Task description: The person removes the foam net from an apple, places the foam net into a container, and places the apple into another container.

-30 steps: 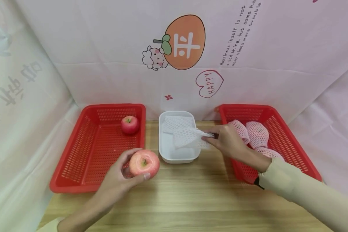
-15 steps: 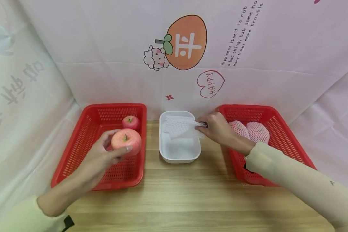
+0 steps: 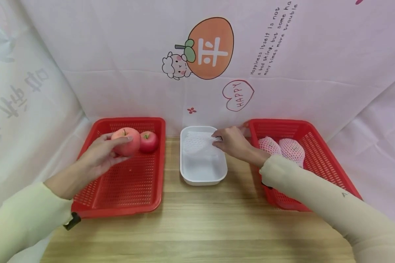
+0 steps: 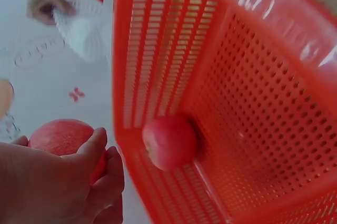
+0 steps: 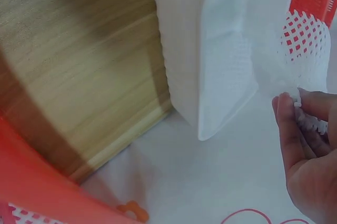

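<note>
Presently left hand [image 3: 100,155], fingers curled round the held apple [image 3: 130,142] above the red basket [image 3: 126,211], is nearer the second apple [image 3: 149,142], just right of those fingers; right hand [image 3: 234,143] pinches a mesh sleeve [image 4: 84,29] hanging left over the white tray [image 3: 202,171].

Pinkish-red apple [image 3: 133,145], white latticed net [image 4: 84,30]

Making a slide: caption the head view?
Left hand holds a round red apple above a red plastic basket; right hand pinches white mesh netting.
</note>
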The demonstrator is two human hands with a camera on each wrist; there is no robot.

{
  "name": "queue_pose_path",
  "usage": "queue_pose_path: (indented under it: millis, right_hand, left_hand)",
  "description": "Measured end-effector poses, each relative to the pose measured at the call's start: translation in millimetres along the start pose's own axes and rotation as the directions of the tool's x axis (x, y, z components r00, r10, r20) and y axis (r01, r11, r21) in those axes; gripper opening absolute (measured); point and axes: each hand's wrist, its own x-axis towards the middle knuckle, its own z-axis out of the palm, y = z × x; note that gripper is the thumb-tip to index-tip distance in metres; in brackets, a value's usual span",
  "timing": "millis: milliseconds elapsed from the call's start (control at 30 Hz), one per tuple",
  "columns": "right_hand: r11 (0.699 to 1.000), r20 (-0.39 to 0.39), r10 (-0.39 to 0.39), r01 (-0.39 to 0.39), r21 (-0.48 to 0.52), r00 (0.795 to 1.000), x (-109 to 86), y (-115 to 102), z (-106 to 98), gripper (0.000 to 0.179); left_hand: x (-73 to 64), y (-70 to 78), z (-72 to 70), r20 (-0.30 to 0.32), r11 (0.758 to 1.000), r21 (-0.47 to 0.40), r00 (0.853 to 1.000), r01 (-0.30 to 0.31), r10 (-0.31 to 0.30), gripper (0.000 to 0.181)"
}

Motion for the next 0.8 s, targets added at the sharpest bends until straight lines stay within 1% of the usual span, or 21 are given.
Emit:
queue_pose_path:
  millis: [67,133,267,400,500,567,633,800]
  right_hand:
    - [1.000,0.024,0.010,-0.010,-0.002,1.000,3.2,0.6,4.5,0.027]
    - [1.000,0.050,0.019,-0.019,-0.003,0.999,6.1,1.2,8.2,0.027]
    - [1.000,0.115,0.029,-0.029,-0.003,0.993,11.2,1.5,15.0,0.030]
    - [0.998,0.197,0.055,-0.056,0.003,0.979,12.6,1.7,22.1,0.035]
    - [0.998,0.228,0.063,-0.064,-0.002,0.972,12.0,2.5,27.7,0.035]
    - [0.998,0.239,0.055,-0.052,-0.017,0.969,12.2,3.0,31.6,0.032]
    - [0.998,0.254,0.063,-0.054,-0.044,0.965,12.8,2.5,34.8,0.032]
    - [0.984,0.310,0.163,-0.130,-0.125,0.937,14.1,-2.6,39.4,0.043]
  left_hand:
    - [8.3,2.6,-7.6,0.001,0.998,-0.053,1.000,0.024,-0.024,0.069]
    - [16.4,4.9,-14.6,-0.011,0.996,-0.078,0.999,0.045,-0.046,0.071]
    - [31.8,7.0,-28.4,-0.057,0.991,-0.104,0.994,0.083,-0.089,0.080]
    - [45.7,3.7,-38.8,-0.101,0.983,-0.121,0.984,0.137,-0.150,0.079]
    - [56.2,-0.5,-41.4,-0.128,0.978,-0.106,0.973,0.179,-0.192,0.081]
    - [63.1,-2.6,-40.9,-0.144,0.977,-0.087,0.968,0.195,-0.206,0.084]
    - [69.4,-4.3,-40.2,-0.167,0.976,-0.066,0.962,0.207,-0.215,0.086]
    - [80.8,-7.3,-39.8,-0.203,0.972,-0.030,0.951,0.234,-0.235,0.087]
